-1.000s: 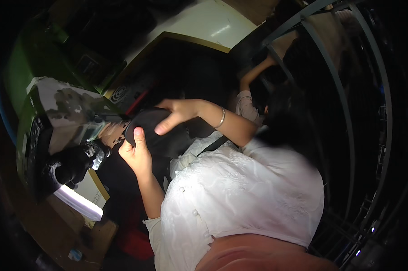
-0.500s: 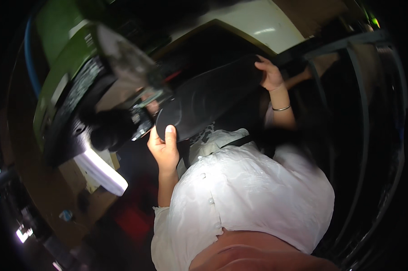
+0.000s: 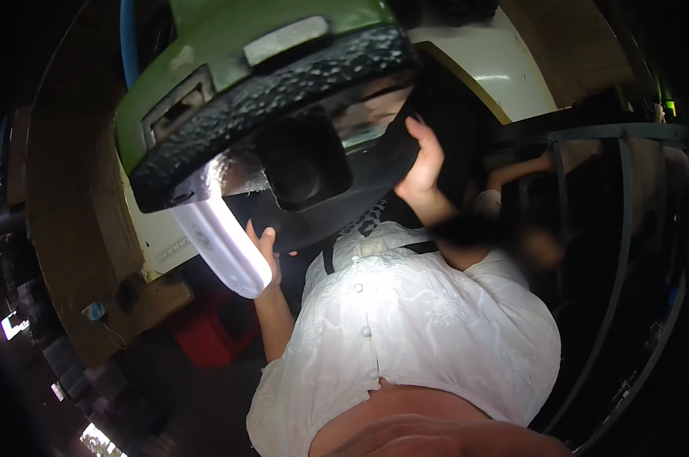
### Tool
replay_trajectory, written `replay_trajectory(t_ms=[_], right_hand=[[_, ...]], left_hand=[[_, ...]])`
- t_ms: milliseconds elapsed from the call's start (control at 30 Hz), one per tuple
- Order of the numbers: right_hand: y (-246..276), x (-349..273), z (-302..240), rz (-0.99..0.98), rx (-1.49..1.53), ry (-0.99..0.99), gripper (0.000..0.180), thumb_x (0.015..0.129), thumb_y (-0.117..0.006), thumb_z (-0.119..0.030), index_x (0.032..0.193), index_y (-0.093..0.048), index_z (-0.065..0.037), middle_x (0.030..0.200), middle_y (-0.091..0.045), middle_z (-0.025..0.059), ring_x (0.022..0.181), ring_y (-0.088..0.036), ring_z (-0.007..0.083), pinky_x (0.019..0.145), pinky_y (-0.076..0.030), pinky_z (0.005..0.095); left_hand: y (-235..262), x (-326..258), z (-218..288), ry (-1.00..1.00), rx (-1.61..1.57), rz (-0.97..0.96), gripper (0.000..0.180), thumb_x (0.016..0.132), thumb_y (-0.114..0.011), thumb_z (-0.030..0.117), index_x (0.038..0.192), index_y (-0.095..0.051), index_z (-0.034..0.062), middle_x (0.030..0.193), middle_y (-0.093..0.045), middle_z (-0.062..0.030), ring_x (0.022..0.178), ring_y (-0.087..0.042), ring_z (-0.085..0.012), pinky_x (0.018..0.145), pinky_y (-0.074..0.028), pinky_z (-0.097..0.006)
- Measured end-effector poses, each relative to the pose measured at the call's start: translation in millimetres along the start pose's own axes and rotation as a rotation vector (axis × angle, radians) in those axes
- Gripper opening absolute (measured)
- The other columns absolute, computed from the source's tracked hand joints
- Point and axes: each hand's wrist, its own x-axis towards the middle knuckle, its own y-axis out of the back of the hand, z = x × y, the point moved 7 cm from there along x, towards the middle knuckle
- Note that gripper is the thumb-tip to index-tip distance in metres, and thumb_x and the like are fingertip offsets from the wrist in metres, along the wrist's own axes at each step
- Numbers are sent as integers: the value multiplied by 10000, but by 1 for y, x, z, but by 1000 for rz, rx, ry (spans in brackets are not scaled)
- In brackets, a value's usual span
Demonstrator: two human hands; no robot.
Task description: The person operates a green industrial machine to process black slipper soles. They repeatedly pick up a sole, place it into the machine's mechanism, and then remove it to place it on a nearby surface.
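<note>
A long, flat black piece (image 3: pixel 379 164) with a rounded end, thin like a sheet, spans the space between my two hands. My left hand (image 3: pixel 267 247) pinches its near left end, thumb on top; the lamp partly covers this hand. On the far right end, my right hand (image 3: pixel 423 164) has its thumb up along the edge and its other fingers out of sight. A green machine head (image 3: pixel 207 65) with a rough black rim hangs over the piece and hides much of its middle. Beside my left hand is a lit white lamp (image 3: pixel 230 251) on the machine.
A pale tabletop (image 3: pixel 504 76) with a yellow edge lies beyond the machine. At the right stands a grey metal rack (image 3: pixel 626 213), with another person's forearm (image 3: pixel 520 171) near it. A red stool (image 3: pixel 207 335) is on the floor at the left, near brown boards (image 3: pixel 70 251).
My view has shifted, so the machine and lamp appear further right and larger. My right hand has come nearer to my left, and the black piece is now largely behind the machine head.
</note>
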Motion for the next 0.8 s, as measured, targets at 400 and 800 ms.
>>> replay_trajectory(t_ms=[400,800], right_hand=[[-57,-40,40,-438,-424,-75,427,800,-529,-115,1179,-360,-16,1014,-515,75,948,-489,130,823,-408,272],[-90,-17,32,-746,-1127,25,559,681,-744,-189,1142,-490,-1,980,-604,91,920,-568,168,833,-441,288]], left_hand=[[28,41,-90,271,-25,-110,309,828,-453,58,1118,-492,-41,887,-604,-115,704,-616,-205,670,-529,-327],[-158,-15,-80,-461,639,-697,404,720,-701,278,974,-600,-19,900,-630,-139,811,-608,-207,716,-482,-304]])
